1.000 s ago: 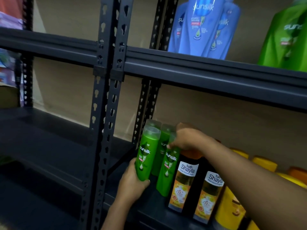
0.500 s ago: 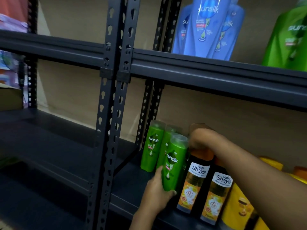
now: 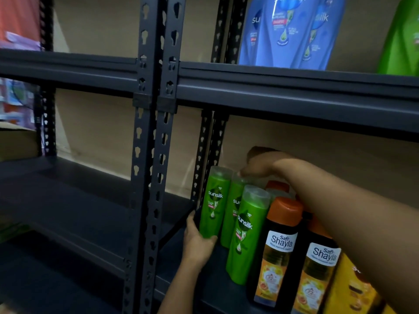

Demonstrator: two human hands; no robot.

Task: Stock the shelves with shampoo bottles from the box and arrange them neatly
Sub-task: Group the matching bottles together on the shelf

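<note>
Three slim green plastic Sunsilk shampoo bottles with clear flip caps stand upright at the left end of the dark metal lower shelf [image 3: 217, 288], packed close together. We see the leftmost green bottle [image 3: 213, 205] next to the perforated rear upright post [image 3: 204, 159], the middle green bottle [image 3: 233, 211] partly hidden behind its neighbours, and the front green bottle [image 3: 248, 234] standing nearest us, white lettering facing out.

Our left hand [image 3: 197, 241] wraps the base of the leftmost green bottle, thumb up along its left side and fingers curled under its front. Our right hand [image 3: 258, 164] reaches over from the right, and its fingertips [image 3: 243, 173] come down on the cap of the middle green bottle; whether they pinch it or only touch, we cannot tell through the blur.

Just right of the green group stand two dark Safi Shayla bottles with orange caps [image 3: 277, 252], touching the front green bottle, with more orange caps behind them. Further right, yellow bottles [image 3: 353, 288] show under our forearm. On the upper shelf [image 3: 294, 87] stand big blue Sunsilk bottles [image 3: 285, 32] and a large green bottle [image 3: 401, 41] at the right edge.
</note>
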